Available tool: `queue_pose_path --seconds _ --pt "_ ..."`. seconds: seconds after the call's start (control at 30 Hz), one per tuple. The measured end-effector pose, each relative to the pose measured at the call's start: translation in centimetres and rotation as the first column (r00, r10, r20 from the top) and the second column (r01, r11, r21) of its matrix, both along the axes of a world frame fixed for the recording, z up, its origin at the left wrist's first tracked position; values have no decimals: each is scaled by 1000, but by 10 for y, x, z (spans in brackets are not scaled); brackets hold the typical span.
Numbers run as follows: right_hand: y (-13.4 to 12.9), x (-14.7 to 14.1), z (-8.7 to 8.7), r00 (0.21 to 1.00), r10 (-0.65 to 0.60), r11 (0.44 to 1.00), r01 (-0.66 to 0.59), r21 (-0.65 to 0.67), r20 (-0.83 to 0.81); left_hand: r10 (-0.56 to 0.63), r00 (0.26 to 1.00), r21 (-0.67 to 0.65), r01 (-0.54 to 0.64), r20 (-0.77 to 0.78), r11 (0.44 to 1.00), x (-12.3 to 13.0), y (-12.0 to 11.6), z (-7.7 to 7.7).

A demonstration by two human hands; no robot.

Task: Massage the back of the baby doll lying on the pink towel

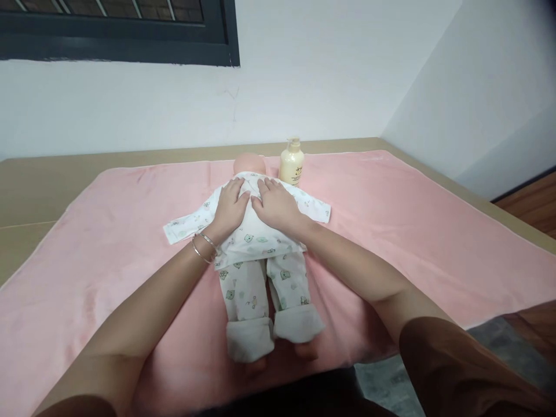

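A baby doll [249, 164] lies face down on a pink blanket [417, 231], its head toward the wall. It wears a white printed top [256, 236] and matching trousers [249, 295] with turned-up cuffs; its feet poke out below them. Flat on the left upper back of the top rests my left hand [231, 204], fingers stretched toward the doll's head. My right hand [274, 204] lies the same way on the right side, fingers slightly spread. The two thumbs are close together near the middle of the back. Both hands are open and grip nothing.
A cream pump bottle [292, 163] stands on the blanket just right of the doll's head. Behind the bed's tan edge [339, 145] rises a white wall [304, 75] with a dark window frame [130, 43]. Grey floor [386, 382] shows at the lower right.
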State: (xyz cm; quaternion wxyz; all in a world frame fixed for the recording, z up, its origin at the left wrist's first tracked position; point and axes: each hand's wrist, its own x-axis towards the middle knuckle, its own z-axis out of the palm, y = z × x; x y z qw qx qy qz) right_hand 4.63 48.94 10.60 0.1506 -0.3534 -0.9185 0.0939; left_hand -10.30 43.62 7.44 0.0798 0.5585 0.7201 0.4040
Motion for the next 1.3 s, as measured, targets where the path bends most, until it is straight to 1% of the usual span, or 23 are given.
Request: queue_pose_path --seconds 0.07,0.13,0.2,0.27,0.33,0.4,0.47,0.53,0.6,0.63,0.7,0.8,0.87,0.93,1.03,1.1,1.13,1.2,1.3 --pt "-9 1 2 999 -32 999 32 19 18 -11 1000 -12 10 -10 1000 -6 4 -1" --pt "-11 2 5 999 -40 999 39 31 25 32 999 -39 -32 -16 999 -7 6 -3" --pt "-1 4 6 1000 -15 1000 15 4 16 87 996 -59 -88 -25 994 -2 5 -7" --pt "16 5 5 999 51 997 -51 -62 -11 113 991 -66 -118 -67 991 8 0 -9" --pt "32 5 2 992 115 987 -119 -111 -40 105 984 -62 -115 -140 991 19 -6 -8" --pt "37 4 0 990 131 984 -136 -115 -44 85 978 -64 -98 -188 993 24 -10 -5" --pt "28 4 1 996 93 992 -94 -81 -14 59 981 -80 -74 -182 994 21 -10 -2" --pt "10 5 5 997 64 998 -63 -6 44 56 989 -91 -69 -136 994 11 -6 0" --pt "-6 7 9 992 71 993 -80 82 109 80 993 -83 -88 -90 993 1 -1 -1" --pt "-9 8 11 988 83 989 -98 109 134 96 992 -78 -103 -84 992 -1 1 -2" --pt "-7 9 13 985 104 988 -119 100 140 118 985 -75 -129 -126 989 3 0 -4" --pt "14 7 11 988 129 991 -127 -28 81 102 963 -73 -124 -248 990 18 -8 -5" --pt "24 5 9 987 150 986 -145 -80 55 81 960 -81 -106 -269 991 25 -12 -2" --pt "23 5 8 985 162 985 -159 -61 63 59 969 -113 -88 -239 990 23 -12 3" --pt "3 6 10 982 157 985 -163 61 105 43 987 -177 -70 -155 982 10 -7 10" --pt "-9 7 12 979 137 979 -157 133 152 47 991 -178 -69 -123 982 3 -4 10" --pt "-13 6 13 977 128 977 -154 149 172 52 991 -163 -72 -123 984 0 -3 9" --pt "-12 5 14 975 130 978 -156 136 180 60 988 -126 -78 -143 989 -1 -2 6" --pt "2 3 13 982 155 986 -160 37 111 64 985 -108 -82 -158 991 1 -1 1"
